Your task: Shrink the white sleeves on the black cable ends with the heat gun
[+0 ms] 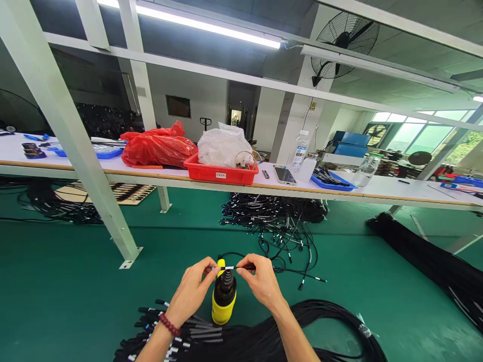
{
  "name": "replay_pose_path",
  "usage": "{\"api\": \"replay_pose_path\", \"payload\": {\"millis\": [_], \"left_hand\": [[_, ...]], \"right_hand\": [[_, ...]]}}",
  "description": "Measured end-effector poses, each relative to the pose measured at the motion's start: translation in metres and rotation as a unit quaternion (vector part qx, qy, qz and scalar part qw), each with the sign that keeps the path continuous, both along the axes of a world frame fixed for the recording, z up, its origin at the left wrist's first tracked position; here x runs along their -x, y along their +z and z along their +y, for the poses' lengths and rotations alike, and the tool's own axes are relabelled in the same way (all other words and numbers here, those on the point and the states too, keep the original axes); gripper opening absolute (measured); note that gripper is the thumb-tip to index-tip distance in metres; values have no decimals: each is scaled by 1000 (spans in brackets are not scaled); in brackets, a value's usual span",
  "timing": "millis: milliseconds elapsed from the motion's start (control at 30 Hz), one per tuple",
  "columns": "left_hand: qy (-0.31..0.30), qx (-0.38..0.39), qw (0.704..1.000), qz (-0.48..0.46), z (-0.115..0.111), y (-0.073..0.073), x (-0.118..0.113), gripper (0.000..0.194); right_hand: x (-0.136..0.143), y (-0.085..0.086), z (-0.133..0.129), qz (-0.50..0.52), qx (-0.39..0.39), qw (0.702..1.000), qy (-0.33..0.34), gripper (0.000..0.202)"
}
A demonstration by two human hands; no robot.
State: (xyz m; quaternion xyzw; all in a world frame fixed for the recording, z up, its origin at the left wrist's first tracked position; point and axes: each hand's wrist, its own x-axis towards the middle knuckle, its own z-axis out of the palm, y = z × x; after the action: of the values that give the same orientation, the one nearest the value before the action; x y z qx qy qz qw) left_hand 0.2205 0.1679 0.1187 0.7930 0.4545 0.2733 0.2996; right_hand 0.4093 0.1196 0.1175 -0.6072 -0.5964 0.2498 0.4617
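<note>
1. While one bundle of black cables [256, 342] lay nearest you, one yellow-and-black tool [222, 312] stood upright beyond it.
2. Your left hand [190, 291] and right hand [264, 284] were apart, both pinching one thin cable [234, 267].
3. It ran left-right across its nozzle [227, 282] tip, neither hand clearly nearer one white band [229, 268].

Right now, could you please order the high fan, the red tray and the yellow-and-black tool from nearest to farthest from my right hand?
1. Yellow-and-black tool, just left of the right hand.
2. Red tray, on the bench ahead.
3. High fan, upper right, in the background.
</note>
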Motion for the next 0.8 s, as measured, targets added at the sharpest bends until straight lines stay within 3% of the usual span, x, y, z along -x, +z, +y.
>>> {"api": "replay_pose_path", "payload": {"millis": [300,600,800], "left_hand": [[-16,-5,1000,-7,2,1,0,29],[11,4,1000,18,3,-5,-3,51],[-3,4,1000,-1,3,-5,-3,44]], "right_hand": [[0,-5,0,12,8,1000,-4,8],[-2,-2,-3,-22,14,1000,15,20],[1,-4,-2,-15,7,1000,9,13]]}}
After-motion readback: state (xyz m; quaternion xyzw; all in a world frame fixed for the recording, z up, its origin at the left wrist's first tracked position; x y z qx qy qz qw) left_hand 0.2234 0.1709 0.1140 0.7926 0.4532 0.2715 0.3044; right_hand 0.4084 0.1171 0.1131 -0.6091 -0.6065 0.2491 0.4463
